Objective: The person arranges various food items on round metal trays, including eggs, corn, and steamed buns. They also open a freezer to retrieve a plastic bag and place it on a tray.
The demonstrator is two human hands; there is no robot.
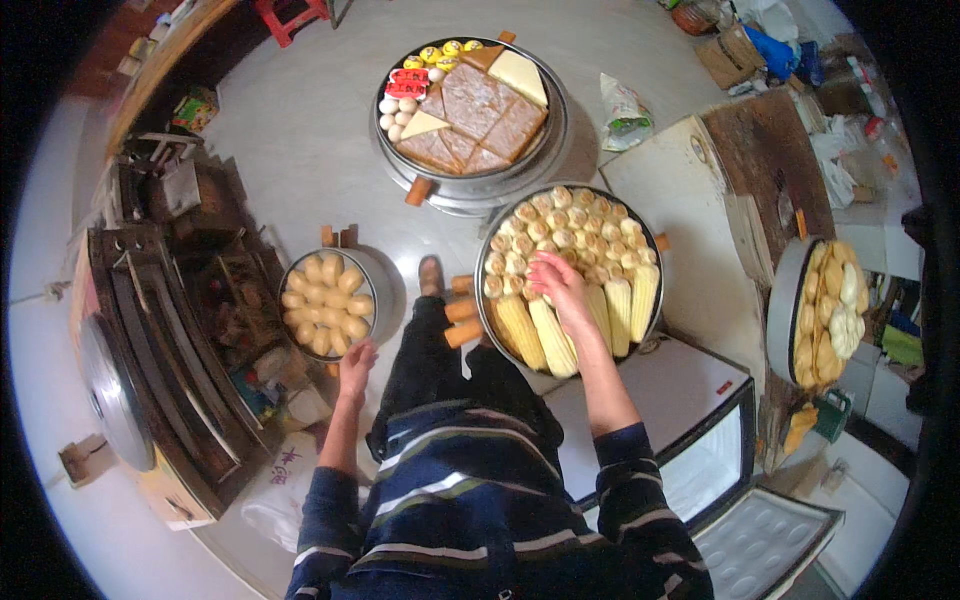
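My right hand point(555, 281) is over a round steamer tray, at the border between small round dumplings or buns point(576, 219) and ears of corn point(517, 330); its fingers are bent, and whether they grip a piece cannot be told. My left hand point(357, 367) hangs beside a smaller round pot of smooth tan buns point(328, 300), fingers loosely curled with nothing seen in them. Ahead, a third round tray point(544, 154) bears brown cake slabs point(480, 105), pale triangular pieces point(519, 75), eggs point(397, 120), yellow balls with faces and red cards with writing.
A round container point(784, 315) of buns stands on the right. Near my right arm, a white cabinet point(675, 382) has a lit glass side. A metal lid point(116, 394) leans at left by dark shelving. A plastic bag point(626, 116) lies on the floor; a red stool point(289, 19) stands far ahead.
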